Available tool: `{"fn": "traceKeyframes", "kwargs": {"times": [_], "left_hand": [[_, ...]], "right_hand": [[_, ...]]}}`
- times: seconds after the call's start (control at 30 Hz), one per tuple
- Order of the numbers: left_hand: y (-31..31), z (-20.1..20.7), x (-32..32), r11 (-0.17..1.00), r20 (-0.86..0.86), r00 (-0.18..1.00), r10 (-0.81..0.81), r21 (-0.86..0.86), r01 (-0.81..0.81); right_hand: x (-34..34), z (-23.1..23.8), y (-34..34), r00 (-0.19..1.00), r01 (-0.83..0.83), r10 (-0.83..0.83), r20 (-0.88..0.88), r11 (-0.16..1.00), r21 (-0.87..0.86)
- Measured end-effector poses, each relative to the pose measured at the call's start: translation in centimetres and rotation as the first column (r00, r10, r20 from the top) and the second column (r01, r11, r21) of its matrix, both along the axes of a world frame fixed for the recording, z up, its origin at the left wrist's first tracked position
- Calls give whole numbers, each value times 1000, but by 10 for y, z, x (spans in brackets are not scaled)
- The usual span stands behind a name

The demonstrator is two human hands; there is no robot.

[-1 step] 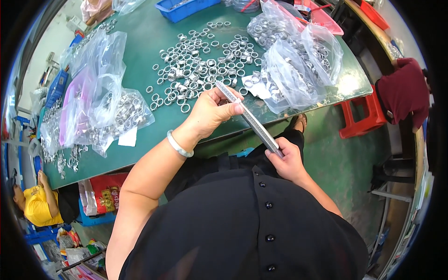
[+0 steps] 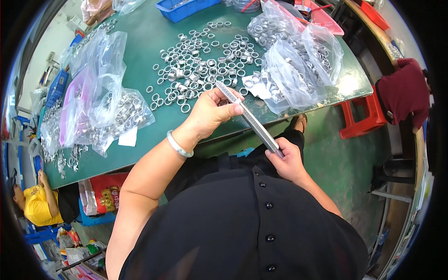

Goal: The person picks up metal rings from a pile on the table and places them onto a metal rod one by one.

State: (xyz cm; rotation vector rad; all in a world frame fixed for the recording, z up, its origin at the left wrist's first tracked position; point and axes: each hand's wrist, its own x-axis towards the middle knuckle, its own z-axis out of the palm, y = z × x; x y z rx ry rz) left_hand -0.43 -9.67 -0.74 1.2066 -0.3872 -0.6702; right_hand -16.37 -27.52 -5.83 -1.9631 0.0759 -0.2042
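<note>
Nothing has visibly moved since the earlier frame. My left grip point(image 2: 212, 113) pinches the grey rod point(image 2: 258, 128) near its far end; my right grip point(image 2: 288, 160) clasps its near end, best kept steady. Beyond my left grip, rings point(image 2: 212, 63) crowd the bench point(image 2: 139, 51).

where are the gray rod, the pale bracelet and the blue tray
Gray rod point(image 2: 256, 125), head view: middle of its shaft.
Pale bracelet point(image 2: 175, 144), head view: middle of its band.
Blue tray point(image 2: 192, 12), head view: its near wall.

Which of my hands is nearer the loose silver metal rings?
Your left hand, with the pale round bangle; your right hand grips the long grey bar lower down, farther from those rings.
</note>
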Motion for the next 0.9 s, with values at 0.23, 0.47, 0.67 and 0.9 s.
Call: {"fn": "traceKeyframes", "kwargs": {"times": [0.23,0.47,0.67,0.9], "left_hand": [[1,-5,9,996,-90,996,-18,-94,10],[-20,28,67,974,-209,969,135,-149,-168],[-82,27,115,867,533,839,-107,464,-184],[-127,38,129,415,566,327,-757,803,-428]], "right_hand": [[0,-2,-2,1000,-4,4,-6,1000,18],[-6,-12,-12,996,41,-36,-84,997,60],[-8,-16,-17,994,62,-53,-95,994,85],[-11,-17,-25,989,103,-92,-112,990,98]]}}
